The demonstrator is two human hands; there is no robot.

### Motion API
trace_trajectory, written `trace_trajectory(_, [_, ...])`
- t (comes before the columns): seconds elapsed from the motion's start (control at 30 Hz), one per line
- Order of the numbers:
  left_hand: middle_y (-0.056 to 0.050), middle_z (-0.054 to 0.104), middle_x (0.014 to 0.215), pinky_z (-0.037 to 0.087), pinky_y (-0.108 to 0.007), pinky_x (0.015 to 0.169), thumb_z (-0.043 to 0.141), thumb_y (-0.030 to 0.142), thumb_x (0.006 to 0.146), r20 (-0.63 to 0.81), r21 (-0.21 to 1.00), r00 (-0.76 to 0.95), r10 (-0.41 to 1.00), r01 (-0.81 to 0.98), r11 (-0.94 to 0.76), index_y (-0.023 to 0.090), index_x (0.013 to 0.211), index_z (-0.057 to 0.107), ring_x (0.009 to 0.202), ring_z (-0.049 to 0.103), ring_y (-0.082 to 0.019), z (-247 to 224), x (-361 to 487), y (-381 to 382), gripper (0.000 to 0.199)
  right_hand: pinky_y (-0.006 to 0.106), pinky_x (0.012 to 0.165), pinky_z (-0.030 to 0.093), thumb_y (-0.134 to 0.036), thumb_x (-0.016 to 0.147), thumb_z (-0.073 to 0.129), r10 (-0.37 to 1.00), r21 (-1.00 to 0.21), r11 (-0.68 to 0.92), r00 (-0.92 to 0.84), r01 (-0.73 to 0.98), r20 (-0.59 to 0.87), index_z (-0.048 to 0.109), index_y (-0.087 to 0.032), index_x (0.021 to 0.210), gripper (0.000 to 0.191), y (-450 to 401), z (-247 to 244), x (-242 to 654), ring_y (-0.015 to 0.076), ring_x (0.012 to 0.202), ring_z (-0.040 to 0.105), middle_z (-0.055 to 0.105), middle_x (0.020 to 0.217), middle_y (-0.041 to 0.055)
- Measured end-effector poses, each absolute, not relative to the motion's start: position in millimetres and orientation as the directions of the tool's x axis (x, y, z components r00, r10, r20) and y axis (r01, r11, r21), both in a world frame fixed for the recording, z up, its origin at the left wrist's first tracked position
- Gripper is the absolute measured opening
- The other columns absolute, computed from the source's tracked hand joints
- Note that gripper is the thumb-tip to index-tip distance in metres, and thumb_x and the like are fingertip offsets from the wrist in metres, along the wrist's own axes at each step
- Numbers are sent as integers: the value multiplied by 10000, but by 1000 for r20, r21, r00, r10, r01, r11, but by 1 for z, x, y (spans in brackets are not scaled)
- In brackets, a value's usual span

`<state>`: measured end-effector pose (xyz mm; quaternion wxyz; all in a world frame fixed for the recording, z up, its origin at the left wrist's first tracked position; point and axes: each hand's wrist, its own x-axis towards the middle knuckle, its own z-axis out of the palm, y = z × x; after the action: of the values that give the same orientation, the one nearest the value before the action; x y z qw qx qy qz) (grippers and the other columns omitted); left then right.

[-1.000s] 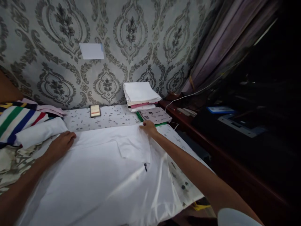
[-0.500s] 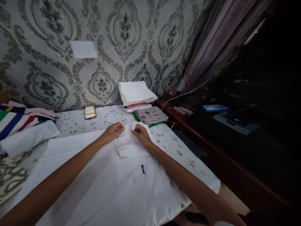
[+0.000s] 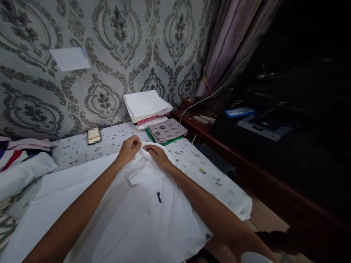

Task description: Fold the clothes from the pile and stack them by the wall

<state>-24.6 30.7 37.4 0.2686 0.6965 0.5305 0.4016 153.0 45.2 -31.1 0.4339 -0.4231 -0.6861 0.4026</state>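
A white shirt [image 3: 131, 219] with small dark lettering on its front is spread over the bed-like surface in front of me. At its far end, the neck area is bunched and slightly raised between my hands. My left hand [image 3: 129, 149] is closed, with thumb and fingers pinching the fabric at the collar. Just to its right, my right hand [image 3: 159, 155] has its fingers curled on the collar edge, gripping it. Folds of white cloth partly hide the fingertips.
Beyond my hands stand a stack of folded white cloths [image 3: 146, 104] and a folded grey printed garment [image 3: 167, 130] on green cloth. A small pixelated item [image 3: 94, 136] lies on the patterned sheet [image 3: 112, 137]. Striped clothes [image 3: 16, 157] are at left; a dark red wooden edge [image 3: 246, 175] runs along the right.
My view has swung to the right. The two hands have drawn closer together, and the shirt's collar area is now pulled up and bunched between them.
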Motion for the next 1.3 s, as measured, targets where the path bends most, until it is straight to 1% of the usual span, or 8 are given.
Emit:
trace_trajectory(0.13, [14,535,670,408,-248,534,564,357,754,245,856,105,964,443,-266,213,737,507,606,497,-131,37,-18,32,156,398,1052,444,-219,836,571,970,-995,101,-224,-2,99,706,-219,1008,219,52,-35,152,205,1119,631,725,1124,51])
trace_trajectory(0.3, [-1,610,719,486,-253,616,626,404,696,130,965,172,977,205,-164,197,752,536,704,597,-147,36,-2,32,232,310,825,560,-279,854,582,969,-977,-57,-248,-206,-4,631,-240,1053,209,61,-30,160,163,899,695,738,958,20])
trace_trajectory(0.53, [7,629,736,477,-237,600,632,383,696,110,958,102,989,253,-133,200,787,545,708,609,-146,22,-22,32,222,261,613,570,-267,844,637,941,-753,-305,-304,-583,-145,502,-265,1211,391,63,-17,176,160,730,693,721,871,5])
trace_trajectory(0.73, [-18,645,841,466,-253,651,514,318,830,281,747,139,950,590,-307,197,896,606,753,583,-153,4,-63,12,166,167,448,435,-171,652,719,987,-915,-140,-130,-378,-98,460,-285,1272,682,66,-24,165,94,593,590,678,864,-62])
trace_trajectory(0.9, [-80,675,1038,501,-382,883,431,290,887,339,503,176,924,796,-336,197,1023,608,971,607,-227,-10,-121,-11,242,168,398,379,-99,552,563,999,-971,-24,-32,-236,-17,369,-303,1427,919,66,-27,167,87,545,544,691,1027,-28])
trace_trajectory(1.0, [-119,670,1102,470,-463,984,391,312,896,340,383,124,932,887,-258,176,1073,616,1073,590,-275,-21,-169,-22,317,174,427,390,-111,545,496,999,-980,27,-41,-195,36,449,-270,1413,884,62,-26,169,106,593,573,706,1019,-4])
trace_trajectory(1.13, [-132,662,1187,444,-478,1046,367,364,907,333,329,57,941,928,-173,163,1119,617,1149,583,-289,-30,-220,-30,384,195,442,393,-134,575,466,1000,-997,-11,-1,76,-11,673,-161,1204,663,59,-26,171,108,518,518,680,736,-1])
trace_trajectory(1.3, [-133,658,1241,441,-480,1059,342,406,931,307,282,61,950,947,-152,165,1174,613,1182,584,-294,-34,-237,-35,437,202,405,384,-143,611,502,998,-953,-56,51,297,-42,724,-109,1108,545,64,-26,176,99,438,471,609,596,-14])
